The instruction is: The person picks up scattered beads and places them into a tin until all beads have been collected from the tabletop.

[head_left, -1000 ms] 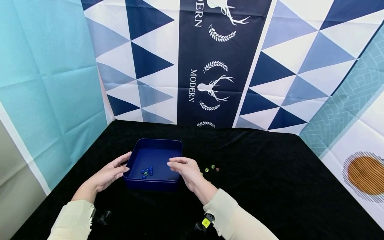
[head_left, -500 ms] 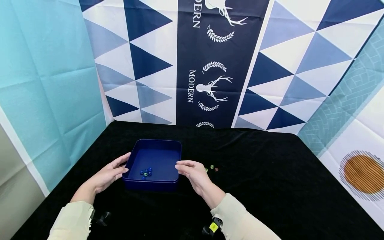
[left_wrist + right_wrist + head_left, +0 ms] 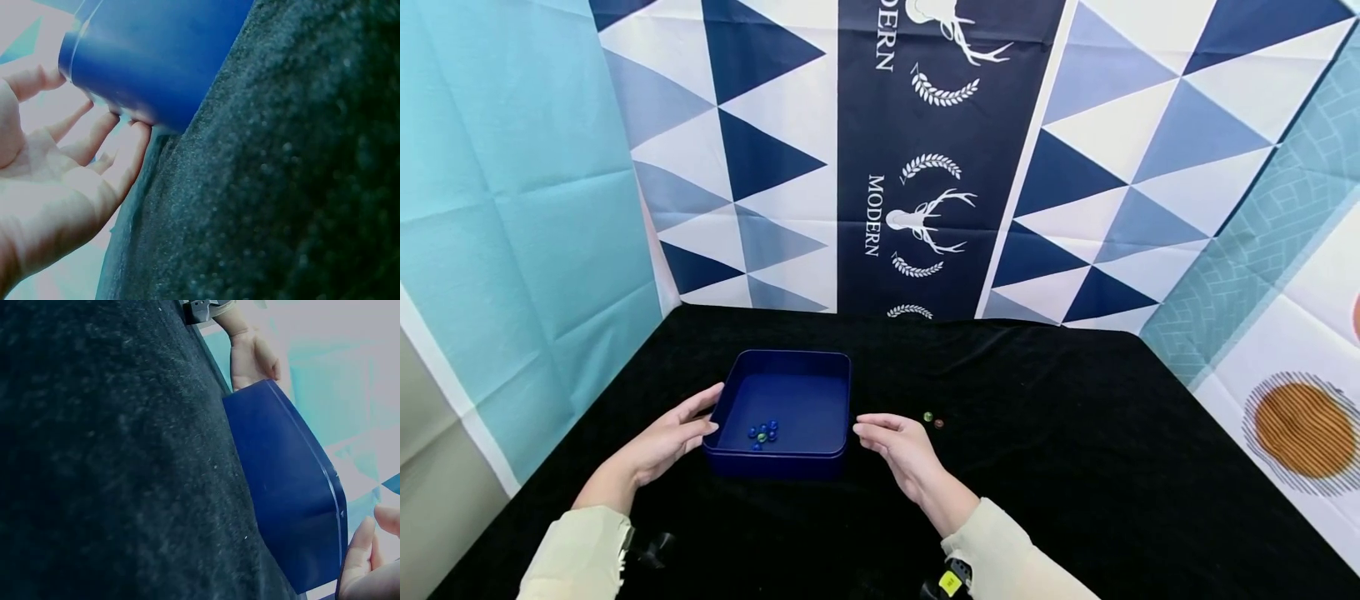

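Note:
A blue rectangular box (image 3: pixel 778 467) without a lid sits on the black cloth. Several blue marbles (image 3: pixel 772 426) and a green marble (image 3: pixel 762 437) lie together in its near left part. My left hand (image 3: pixel 666 437) rests its fingertips against the box's left wall, thumb near the rim; the left wrist view has the fingers (image 3: pixel 134 150) extended to the wall. Just outside the right wall is my right hand (image 3: pixel 902 458), its thumb and forefinger close to each other and nothing visible between them. Right of it lie another green marble (image 3: pixel 928 417) and a reddish-brown marble (image 3: pixel 939 423).
Black cloth (image 3: pixel 1037 433) covers the table and spreads to the right of the box. Patterned fabric panels (image 3: pixel 917 167) stand along the back, with a turquoise panel (image 3: pixel 527 192) at the left. Dark straps with small devices (image 3: pixel 951 581) sit on the wrists.
My right hand has moved right, from over the box's right side to outside it. My left hand stays at the left wall. The view has shifted slightly.

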`<state>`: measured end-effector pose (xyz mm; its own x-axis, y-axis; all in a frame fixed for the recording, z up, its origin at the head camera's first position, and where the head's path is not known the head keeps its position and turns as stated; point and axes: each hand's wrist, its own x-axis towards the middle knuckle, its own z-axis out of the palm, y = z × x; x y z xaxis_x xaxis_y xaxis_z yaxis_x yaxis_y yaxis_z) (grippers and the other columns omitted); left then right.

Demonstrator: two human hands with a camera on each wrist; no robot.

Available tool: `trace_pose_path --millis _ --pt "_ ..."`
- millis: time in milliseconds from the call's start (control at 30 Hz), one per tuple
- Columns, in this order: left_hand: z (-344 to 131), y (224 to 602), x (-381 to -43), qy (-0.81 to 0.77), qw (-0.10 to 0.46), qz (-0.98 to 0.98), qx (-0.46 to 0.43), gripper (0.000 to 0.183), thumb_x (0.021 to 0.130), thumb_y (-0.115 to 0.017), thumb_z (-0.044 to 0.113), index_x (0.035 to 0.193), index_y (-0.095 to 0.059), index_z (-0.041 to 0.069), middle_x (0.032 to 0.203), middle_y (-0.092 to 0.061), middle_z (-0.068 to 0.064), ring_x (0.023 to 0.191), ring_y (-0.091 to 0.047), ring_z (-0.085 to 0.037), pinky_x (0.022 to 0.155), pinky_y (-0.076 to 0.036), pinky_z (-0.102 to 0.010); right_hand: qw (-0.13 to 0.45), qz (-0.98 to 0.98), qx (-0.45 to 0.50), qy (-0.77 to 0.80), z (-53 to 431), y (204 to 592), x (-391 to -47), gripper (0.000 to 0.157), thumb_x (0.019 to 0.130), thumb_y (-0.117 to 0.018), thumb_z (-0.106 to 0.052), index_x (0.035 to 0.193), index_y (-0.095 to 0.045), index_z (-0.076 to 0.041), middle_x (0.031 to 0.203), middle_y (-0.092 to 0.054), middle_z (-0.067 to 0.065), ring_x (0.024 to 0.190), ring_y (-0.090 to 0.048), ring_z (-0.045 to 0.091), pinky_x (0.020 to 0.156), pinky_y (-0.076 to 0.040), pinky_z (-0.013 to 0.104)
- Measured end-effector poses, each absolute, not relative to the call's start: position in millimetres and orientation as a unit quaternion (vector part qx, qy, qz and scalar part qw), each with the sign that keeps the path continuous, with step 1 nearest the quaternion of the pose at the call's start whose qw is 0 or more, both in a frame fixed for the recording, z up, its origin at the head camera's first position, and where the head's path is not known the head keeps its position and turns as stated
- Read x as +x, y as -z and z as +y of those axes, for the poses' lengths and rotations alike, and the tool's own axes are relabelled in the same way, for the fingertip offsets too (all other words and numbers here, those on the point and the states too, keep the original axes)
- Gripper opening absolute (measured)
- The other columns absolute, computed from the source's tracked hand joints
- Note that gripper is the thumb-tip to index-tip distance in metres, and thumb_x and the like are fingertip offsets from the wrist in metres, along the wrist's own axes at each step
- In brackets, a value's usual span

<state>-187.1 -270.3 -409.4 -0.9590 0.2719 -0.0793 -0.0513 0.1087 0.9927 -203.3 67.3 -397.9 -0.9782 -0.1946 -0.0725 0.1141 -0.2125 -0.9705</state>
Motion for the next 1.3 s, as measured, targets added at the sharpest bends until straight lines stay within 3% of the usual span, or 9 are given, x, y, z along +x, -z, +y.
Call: trace_pose_path --millis 333,1033,1300 --pt "-272 412 -188 -0.665 0.121 0.733 0.075 0.069 0.096 -0.048 0.012 0.151 -0.006 0.010 0.153 0.000 -0.019 0.137 -0.002 -0.038 0.106 -0.009 -0.057 0.079 0.622 -0.017 0.779 81 406 -204 0.024 0.080 -0.068 0.002 0.102 -0.065 0.012 0.093 -0.066 0.010 0.078 -0.062 0.014 0.074 -0.050 0.027" --pt "-270 413 -188 -0.672 0.119 0.727 0.075 0.068 0.096 -0.047 0.010 0.150 -0.007 0.009 0.153 -0.001 -0.020 0.137 -0.004 -0.038 0.106 -0.008 -0.056 0.048 0.633 0.022 0.772 114 413 -209 0.026 0.080 -0.066 0.003 0.103 -0.063 0.014 0.099 -0.064 0.013 0.080 -0.063 0.016 0.074 -0.050 0.025" --pt "-271 412 -188 -0.669 0.117 0.731 0.073 0.068 0.096 -0.048 0.011 0.150 -0.007 0.009 0.153 -0.001 -0.019 0.137 -0.005 -0.038 0.106 -0.009 -0.056 0.033 0.625 0.041 0.779 126 411 -217 0.018 0.079 -0.066 0.005 0.097 -0.067 0.009 0.098 -0.065 0.012 0.080 -0.063 0.012 0.074 -0.051 0.024"
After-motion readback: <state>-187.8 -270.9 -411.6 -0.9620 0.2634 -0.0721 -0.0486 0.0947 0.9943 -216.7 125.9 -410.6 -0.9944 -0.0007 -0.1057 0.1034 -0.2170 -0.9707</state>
